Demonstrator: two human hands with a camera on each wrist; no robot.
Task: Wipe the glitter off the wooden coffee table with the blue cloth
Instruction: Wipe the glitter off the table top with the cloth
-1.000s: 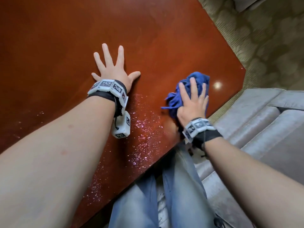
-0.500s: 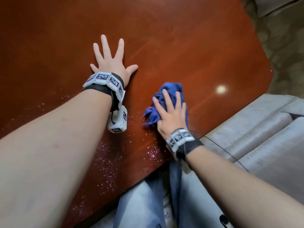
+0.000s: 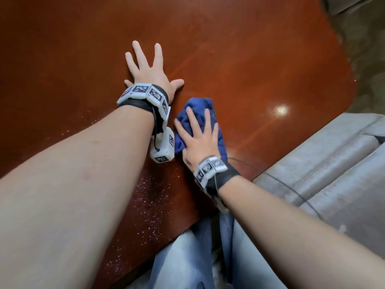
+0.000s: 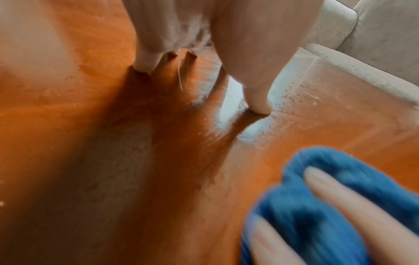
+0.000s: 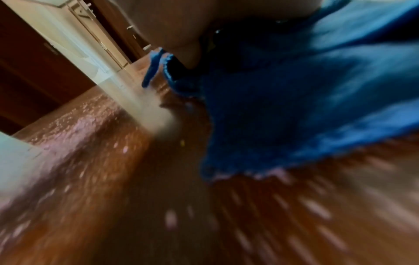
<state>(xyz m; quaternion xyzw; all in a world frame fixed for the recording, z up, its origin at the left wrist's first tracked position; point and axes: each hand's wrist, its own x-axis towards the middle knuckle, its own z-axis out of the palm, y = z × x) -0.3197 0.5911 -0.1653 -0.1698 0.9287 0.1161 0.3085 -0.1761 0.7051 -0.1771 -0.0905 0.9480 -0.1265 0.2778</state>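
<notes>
The blue cloth lies bunched on the reddish wooden coffee table, close to its near edge. My right hand presses flat on the cloth with straight fingers, right beside my left wrist. My left hand rests flat on the table with fingers spread, just beyond the cloth. Pale glitter speckles the wood near the front edge, under my left forearm. In the left wrist view the cloth and my right hand's fingers sit at lower right. The right wrist view shows the blurred cloth over glitter.
A grey sofa runs along the table's right side. My knees in light jeans are at the table's front edge. Patterned carpet lies past the right corner. A bright light reflection shines on the wood.
My right hand has slid the cloth leftward along the front edge until it is next to my left wrist. Much of the glitter patch there is gone. My left hand stayed planted.
</notes>
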